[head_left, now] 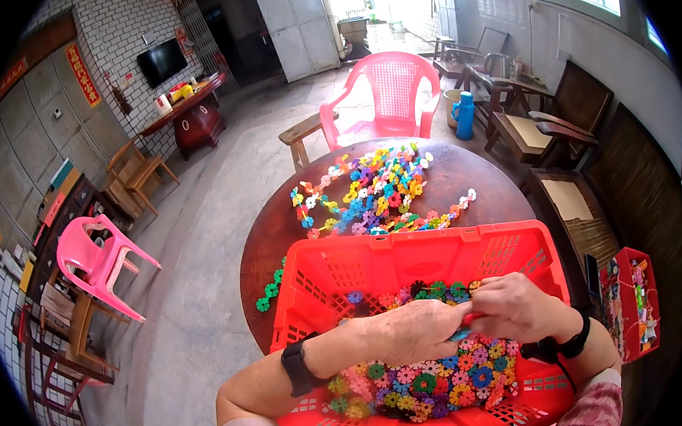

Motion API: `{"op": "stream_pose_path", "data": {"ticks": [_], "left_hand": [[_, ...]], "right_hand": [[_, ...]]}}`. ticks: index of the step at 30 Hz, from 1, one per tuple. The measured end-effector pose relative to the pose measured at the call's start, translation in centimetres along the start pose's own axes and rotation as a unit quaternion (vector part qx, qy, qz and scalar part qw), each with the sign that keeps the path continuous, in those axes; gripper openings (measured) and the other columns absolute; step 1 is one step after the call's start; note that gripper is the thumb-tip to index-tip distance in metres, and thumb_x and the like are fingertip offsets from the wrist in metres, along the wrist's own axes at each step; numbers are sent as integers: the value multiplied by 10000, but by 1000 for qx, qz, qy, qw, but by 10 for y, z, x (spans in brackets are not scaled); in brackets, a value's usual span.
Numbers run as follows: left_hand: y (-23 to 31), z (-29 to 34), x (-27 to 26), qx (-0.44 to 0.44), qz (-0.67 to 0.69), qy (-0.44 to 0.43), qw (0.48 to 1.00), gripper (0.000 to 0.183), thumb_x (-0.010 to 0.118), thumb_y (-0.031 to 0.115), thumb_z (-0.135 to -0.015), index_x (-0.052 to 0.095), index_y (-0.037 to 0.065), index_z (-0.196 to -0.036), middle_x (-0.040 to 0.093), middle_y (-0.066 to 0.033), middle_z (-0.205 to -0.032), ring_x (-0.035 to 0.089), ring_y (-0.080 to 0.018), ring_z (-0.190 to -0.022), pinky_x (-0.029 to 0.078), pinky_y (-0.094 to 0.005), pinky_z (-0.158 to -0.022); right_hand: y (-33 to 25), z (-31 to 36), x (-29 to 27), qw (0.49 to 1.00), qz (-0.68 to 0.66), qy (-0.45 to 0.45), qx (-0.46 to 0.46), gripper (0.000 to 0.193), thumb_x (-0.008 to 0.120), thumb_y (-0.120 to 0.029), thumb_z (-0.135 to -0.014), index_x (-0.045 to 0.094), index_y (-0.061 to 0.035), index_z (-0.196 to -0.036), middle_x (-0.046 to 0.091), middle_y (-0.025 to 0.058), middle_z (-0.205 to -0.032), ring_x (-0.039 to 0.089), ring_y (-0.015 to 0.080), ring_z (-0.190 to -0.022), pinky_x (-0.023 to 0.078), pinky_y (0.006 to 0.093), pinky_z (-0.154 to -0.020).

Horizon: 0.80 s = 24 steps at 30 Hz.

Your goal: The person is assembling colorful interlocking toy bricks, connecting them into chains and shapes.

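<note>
My left hand [422,329] and my right hand [512,305] meet above a red plastic basket [429,247]. Both have their fingers closed on small snowflake-shaped plastic pieces. A red piece [472,317] shows between the fingertips, and a blue piece [459,335] peeks out beneath the left fingers. My fingers hide how the two are joined. Loose snowflake pieces [425,383] in many colours fill the basket's bottom. Behind it, chains of joined snowflake pieces [378,187] lie heaped on a round brown table [279,217]. A green chain [269,291] lies at the table's left edge.
Across the table stands a pink plastic armchair [384,93], with a wooden stool [302,133] beside it. Another pink chair [98,255] is on the left. To the right are a blue flask [464,116], wooden chairs [561,113] and a red box [638,304].
</note>
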State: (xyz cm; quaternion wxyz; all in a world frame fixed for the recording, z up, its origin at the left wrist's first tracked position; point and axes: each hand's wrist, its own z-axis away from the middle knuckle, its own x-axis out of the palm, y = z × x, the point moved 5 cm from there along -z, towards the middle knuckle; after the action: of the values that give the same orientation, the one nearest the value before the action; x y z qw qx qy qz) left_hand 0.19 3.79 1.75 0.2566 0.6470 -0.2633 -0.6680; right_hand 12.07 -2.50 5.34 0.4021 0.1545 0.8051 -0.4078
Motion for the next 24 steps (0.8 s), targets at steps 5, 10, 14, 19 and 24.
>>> {"op": "stream_pose_path", "data": {"ticks": [5,10,14,19,24], "left_hand": [[16,2,-9,38,34,25,998,393,644,228,-842,411,-24,-1033,577,-205,-738,615,-390,-744,480,-460,-657],[14,2,-7,94,-139,237,957,357,672,290,-845,501,-5,-951,562,-121,-689,623,-304,-673,499,-404,-619],[15,4,-9,99,-195,278,935,352,702,341,-809,530,34,-823,552,-104,-695,619,-295,-664,498,-396,-591],[42,9,-10,93,-188,265,941,336,661,334,-851,554,16,-859,566,-118,-712,622,-298,-682,502,-389,-603],[20,13,-22,120,76,215,966,251,568,247,-958,570,-4,-958,616,-138,-793,646,-296,-733,499,-351,-638]], "right_hand": [[-6,3,-10,988,-133,47,59,207,655,-147,-846,516,-26,-754,505,117,-657,541,302,-588,398,384,-521],[-4,0,-5,994,2,79,81,193,634,-135,-847,530,-25,-728,507,105,-591,554,299,-567,424,385,-519],[-5,-2,-5,987,-61,84,123,194,625,-135,-852,530,-27,-722,519,112,-596,570,297,-578,432,387,-514],[-30,6,-20,994,-2,83,68,196,613,-142,-854,537,-18,-722,520,128,-593,551,285,-509,393,369,-466],[-16,57,-65,841,-273,439,160,325,541,-307,-830,567,-8,-706,552,45,-566,502,117,-427,386,254,-411]]}}
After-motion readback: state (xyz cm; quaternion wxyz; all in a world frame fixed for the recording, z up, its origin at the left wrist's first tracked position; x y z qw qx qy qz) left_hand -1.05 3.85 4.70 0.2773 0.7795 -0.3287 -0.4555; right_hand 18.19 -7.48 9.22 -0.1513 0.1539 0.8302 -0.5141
